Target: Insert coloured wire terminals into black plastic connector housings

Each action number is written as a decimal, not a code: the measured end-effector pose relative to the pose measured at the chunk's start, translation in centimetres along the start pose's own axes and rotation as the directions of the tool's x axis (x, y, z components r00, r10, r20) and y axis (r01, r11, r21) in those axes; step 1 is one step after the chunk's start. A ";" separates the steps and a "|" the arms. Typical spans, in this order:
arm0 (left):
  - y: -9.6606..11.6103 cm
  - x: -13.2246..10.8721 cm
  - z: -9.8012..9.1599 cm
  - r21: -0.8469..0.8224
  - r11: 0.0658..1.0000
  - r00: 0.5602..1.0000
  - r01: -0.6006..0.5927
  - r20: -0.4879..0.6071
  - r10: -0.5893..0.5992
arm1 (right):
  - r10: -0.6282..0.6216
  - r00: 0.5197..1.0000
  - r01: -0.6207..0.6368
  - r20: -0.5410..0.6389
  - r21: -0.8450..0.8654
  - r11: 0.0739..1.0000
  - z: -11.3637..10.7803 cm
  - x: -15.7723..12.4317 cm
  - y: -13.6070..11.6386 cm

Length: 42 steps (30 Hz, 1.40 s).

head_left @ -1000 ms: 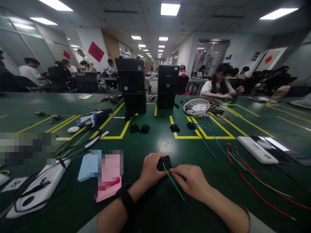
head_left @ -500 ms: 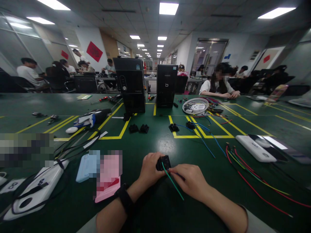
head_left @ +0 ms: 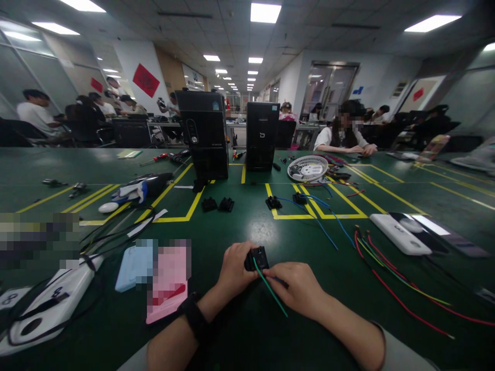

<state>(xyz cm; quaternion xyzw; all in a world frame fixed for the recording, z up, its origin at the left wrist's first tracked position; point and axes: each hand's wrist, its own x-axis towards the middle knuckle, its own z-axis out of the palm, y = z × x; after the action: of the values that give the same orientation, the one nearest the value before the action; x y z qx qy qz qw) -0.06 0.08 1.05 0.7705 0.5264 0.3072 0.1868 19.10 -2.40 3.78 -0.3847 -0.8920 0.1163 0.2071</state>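
My left hand [head_left: 236, 265] is wrapped around a small black terminal block [head_left: 260, 255] above the green tabletop. From the block a green wire [head_left: 271, 292] slants down to the right, its far end loose. My right hand [head_left: 299, 285] has thumb and forefinger pinched at the block's lower right edge. A dark, thin thing shows beneath those fingers, but its kind is hidden. Farther off lie similar black blocks [head_left: 226, 204], two of them without wires. The other two, near a yellow-taped corner, have blue wires [head_left: 323, 230] running from them.
Red and yellow-green wires [head_left: 398, 296] lie to the right, near a white power bank [head_left: 398, 234]. Left are a pink case [head_left: 168, 304], a blue box [head_left: 133, 265] and a white power strip [head_left: 58, 304]. Two black computer towers [head_left: 204, 134] stand ahead, with a white basket [head_left: 307, 169] rightward.
The whole view has shifted slightly, so things sit a little farther left. Both hands keep their hold at the terminal block, with the green wire still hanging from it.
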 end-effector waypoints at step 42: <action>0.0 -0.1 0.0 -0.003 1.000 1.000 -0.006 -0.006 0.006 | -0.058 0.986 0.049 -0.157 -0.059 0.997 0.4 -0.2 0.3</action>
<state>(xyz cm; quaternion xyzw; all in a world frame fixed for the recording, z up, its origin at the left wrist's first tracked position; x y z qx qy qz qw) -0.04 -0.01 1.02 0.7709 0.5243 0.3106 0.1855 19.20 -2.37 3.27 -0.3743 -0.8855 0.0553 0.2697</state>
